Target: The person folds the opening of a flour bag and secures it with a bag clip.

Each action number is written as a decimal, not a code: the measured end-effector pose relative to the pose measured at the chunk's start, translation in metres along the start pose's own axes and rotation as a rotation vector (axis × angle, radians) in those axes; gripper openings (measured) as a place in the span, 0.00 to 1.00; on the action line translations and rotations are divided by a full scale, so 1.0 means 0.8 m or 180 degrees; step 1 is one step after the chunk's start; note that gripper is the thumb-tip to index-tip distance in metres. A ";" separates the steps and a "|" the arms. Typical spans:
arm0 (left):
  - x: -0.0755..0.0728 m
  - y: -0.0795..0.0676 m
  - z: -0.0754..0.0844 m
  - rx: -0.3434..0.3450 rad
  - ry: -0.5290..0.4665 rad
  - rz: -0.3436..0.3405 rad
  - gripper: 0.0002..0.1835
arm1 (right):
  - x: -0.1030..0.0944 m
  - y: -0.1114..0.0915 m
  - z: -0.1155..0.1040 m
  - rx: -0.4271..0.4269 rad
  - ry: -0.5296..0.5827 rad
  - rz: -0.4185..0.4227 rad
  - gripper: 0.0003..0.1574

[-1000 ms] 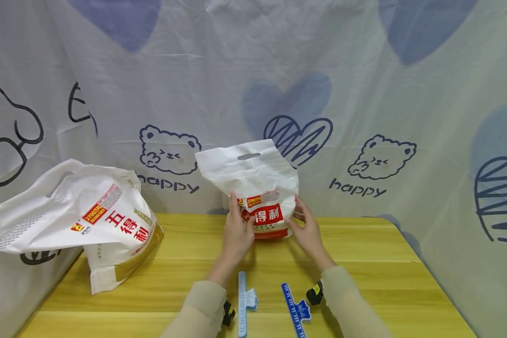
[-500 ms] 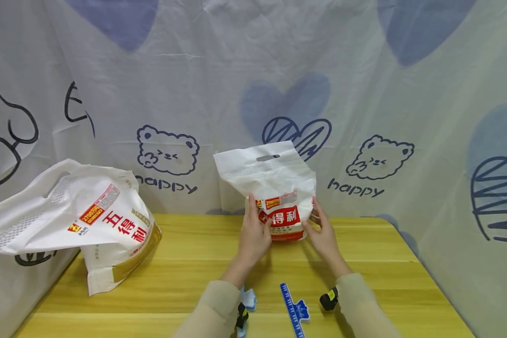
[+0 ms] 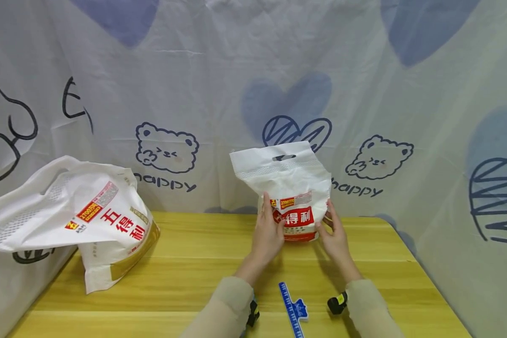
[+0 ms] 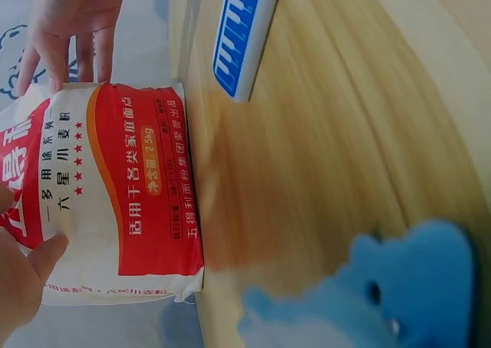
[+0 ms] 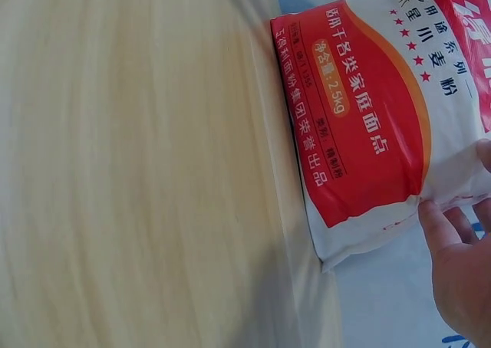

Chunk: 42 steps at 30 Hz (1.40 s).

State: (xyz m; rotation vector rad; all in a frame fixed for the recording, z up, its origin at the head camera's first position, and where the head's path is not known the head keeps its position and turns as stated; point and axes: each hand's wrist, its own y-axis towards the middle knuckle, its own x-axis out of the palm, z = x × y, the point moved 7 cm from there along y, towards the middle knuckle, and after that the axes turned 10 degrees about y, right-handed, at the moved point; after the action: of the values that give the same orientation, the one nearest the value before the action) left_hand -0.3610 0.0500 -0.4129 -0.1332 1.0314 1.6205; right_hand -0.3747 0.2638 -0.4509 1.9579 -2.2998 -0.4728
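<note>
A white and red flour bag with a punched carry handle stands upright near the back of the table, its top flap leaning left. My left hand grips its left side, the thumb on the printed front. On the opposite side my right hand holds the bag, thumb in front and fingers round the edge. Both wrist views show the bag's lower front close over the wood, with the right hand at its side edge.
A larger white flour bag with a gold base slumps at the table's left. A dark blue ruler-shaped clip lies in front of the hands. The light blue clip is mostly hidden under the left sleeve in the head view. A printed curtain hangs behind.
Both hands have moved the smaller flour bag to the right along the back of the table. The left forearm now covers the light blue clip.
</note>
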 end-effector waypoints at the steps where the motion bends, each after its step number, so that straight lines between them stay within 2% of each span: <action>1: 0.002 0.000 0.001 -0.0003 0.0009 -0.0018 0.51 | -0.002 -0.001 0.000 0.0015 0.0010 0.0011 0.49; 8: 0.020 0.003 0.009 0.0022 0.0048 -0.0153 0.50 | -0.019 -0.007 0.002 0.0035 -0.0027 0.0086 0.48; 16: 0.034 -0.001 0.023 0.0020 -0.0005 -0.0213 0.50 | -0.038 -0.013 0.008 0.0099 -0.0087 0.0178 0.47; 27: 0.049 -0.007 0.027 0.0031 0.0032 -0.0353 0.50 | -0.053 -0.021 0.015 0.0166 -0.0108 0.0195 0.46; 31: 0.046 -0.002 0.024 0.0137 -0.0083 -0.0493 0.50 | -0.052 -0.018 0.013 0.0183 -0.0119 0.0200 0.47; 36: 0.037 0.011 0.020 0.0380 -0.0180 -0.0728 0.52 | -0.053 -0.008 0.003 0.0105 -0.0100 0.0181 0.47; 38: 0.033 0.014 0.019 0.0454 -0.0154 -0.0822 0.51 | -0.055 -0.005 0.000 0.0086 -0.0079 0.0176 0.47; 42: 0.023 0.017 0.015 0.0488 -0.0079 -0.0863 0.46 | -0.061 -0.002 -0.003 0.0084 -0.0082 0.0150 0.47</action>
State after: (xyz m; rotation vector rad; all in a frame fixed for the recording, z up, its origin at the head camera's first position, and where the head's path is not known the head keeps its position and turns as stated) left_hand -0.3738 0.0723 -0.4088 -0.1427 1.0656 1.2914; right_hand -0.3639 0.3103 -0.4425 1.9154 -2.3740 -0.4683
